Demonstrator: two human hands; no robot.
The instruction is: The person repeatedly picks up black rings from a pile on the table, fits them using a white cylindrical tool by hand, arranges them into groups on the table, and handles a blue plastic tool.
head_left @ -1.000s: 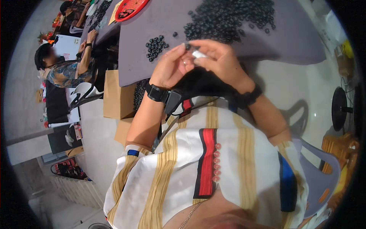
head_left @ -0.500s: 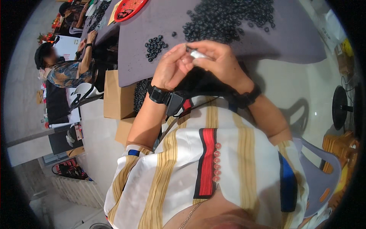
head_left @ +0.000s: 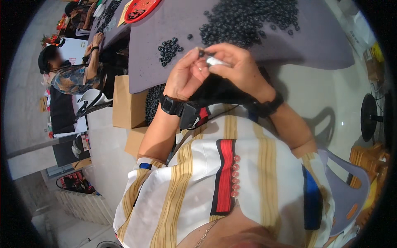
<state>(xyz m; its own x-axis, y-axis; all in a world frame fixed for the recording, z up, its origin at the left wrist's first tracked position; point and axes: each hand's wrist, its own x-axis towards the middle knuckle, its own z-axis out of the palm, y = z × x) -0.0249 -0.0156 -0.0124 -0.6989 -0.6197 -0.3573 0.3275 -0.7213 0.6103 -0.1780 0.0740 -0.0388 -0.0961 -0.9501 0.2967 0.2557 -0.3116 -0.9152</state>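
My left hand (head_left: pixel 184 76) pinches a small round black part (head_left: pixel 202 53) between thumb and fingertips, just over the table's near edge. Closed around a small white handheld tool (head_left: pixel 217 62) is my right hand (head_left: pixel 237 62); its kind I cannot make out. The tool's tip end is close to the black part, and I cannot tell whether they touch. Beyond the hands spreads a large heap of similar black ring-like parts (head_left: pixel 240 25). A smaller group of them (head_left: pixel 168 51) lies to the left, with a single part (head_left: pixel 190 36) between the two.
A grey cloth covers the table (head_left: pixel 144 70). At its far left stands a red tray (head_left: pixel 142 8). Below the table's left edge is a cardboard box (head_left: pixel 123 101) beside more black parts (head_left: pixel 154 103). Another person (head_left: pixel 74 78) works at the left. A grey chair (head_left: pixel 351 186) is at my right.
The black part shows more plainly between my left fingertips. The white tool has tilted a little in my right hand and drawn slightly back from the left fingers.
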